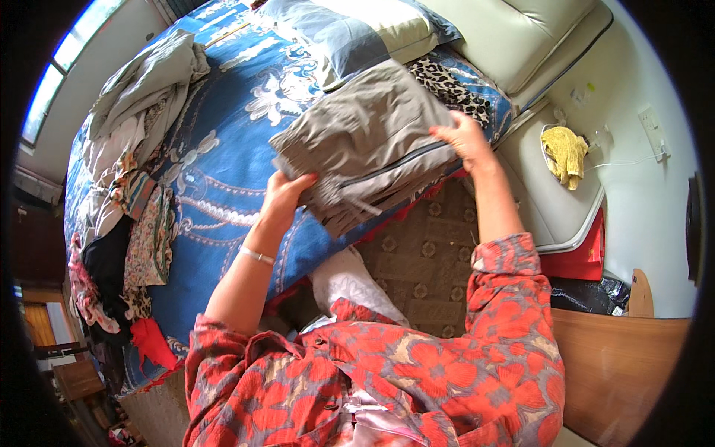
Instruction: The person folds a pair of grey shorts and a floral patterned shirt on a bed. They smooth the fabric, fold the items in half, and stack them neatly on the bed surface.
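Note:
A folded grey-brown garment (368, 128), with a dark zip along one side and a loose drawstring, is held over the near edge of the bed. My left hand (287, 193) grips its lower left corner, thumb on top. At its right edge my right hand (463, 142) holds the cloth, with the thumb on top and the other fingers partly hidden. Under the garment spreads a blue patterned bedcover (223, 167). Leopard-print cloth (447, 86) lies on the bed just beyond the garment's right side.
Several loose clothes (142, 207) are heaped along the bed's left side. Behind the garment rests a blue and white pillow (357, 42), near the padded headboard (525, 44). On the right, a bedside cabinet (525, 195) bears a yellow cloth (564, 153); a wooden surface (620, 357) is nearer me.

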Demonstrator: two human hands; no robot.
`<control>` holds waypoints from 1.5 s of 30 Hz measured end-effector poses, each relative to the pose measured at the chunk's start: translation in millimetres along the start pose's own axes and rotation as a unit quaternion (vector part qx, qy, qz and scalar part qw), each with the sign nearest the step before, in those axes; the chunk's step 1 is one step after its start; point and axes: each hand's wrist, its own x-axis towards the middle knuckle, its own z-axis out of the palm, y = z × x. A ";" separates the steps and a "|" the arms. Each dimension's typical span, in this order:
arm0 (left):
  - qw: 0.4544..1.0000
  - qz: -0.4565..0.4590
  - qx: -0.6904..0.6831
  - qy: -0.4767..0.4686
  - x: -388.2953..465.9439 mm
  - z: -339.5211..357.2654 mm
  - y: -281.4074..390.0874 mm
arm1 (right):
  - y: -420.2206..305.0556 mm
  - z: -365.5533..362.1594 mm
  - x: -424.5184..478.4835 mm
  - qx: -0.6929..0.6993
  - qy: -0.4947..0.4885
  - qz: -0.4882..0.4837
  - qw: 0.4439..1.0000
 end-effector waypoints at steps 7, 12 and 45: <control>0.997 -0.057 -0.047 -0.024 122.7 105.1 3.3 | -4.4 -119.0 98.3 -0.013 0.139 -0.025 0.990; 0.987 -0.139 -0.071 -0.035 163.8 101.1 -37.8 | 18.9 -99.2 120.1 -0.458 0.329 0.052 0.824; 0.850 0.146 0.473 0.179 -153.0 -95.7 -66.4 | 85.3 279.5 -99.7 -0.561 -0.052 -0.237 0.792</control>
